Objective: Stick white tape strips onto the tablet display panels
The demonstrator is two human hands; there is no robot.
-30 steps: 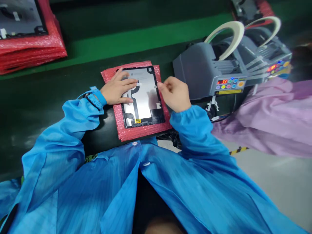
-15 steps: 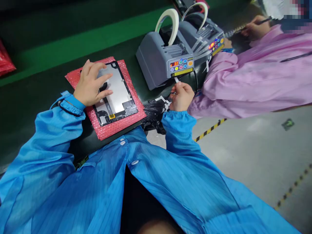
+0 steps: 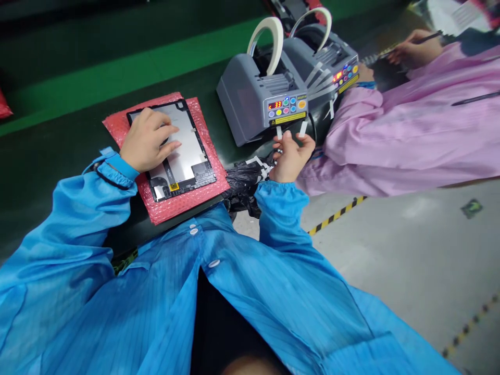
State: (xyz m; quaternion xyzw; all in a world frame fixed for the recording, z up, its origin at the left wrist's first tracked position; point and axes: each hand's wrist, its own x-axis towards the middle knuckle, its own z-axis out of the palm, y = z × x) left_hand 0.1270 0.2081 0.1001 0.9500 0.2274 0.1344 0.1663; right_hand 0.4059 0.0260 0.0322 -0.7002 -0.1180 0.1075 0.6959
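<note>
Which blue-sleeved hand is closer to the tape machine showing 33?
Right. The right hand is in front of the tape machine; the left hand is over the panel, farther away.

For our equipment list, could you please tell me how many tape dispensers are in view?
2: the near dispenser stands just beyond the right hand; the far dispenser stands beside it, farther right, partly hidden.

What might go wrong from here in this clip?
The white strip at the right hand could snag on the second strip just below the tape machine.
The bare left hand may smudge the shiny panel under it.
The red bubble wrap lies near the table's edge, so a bump might shift it and the panel.
</note>
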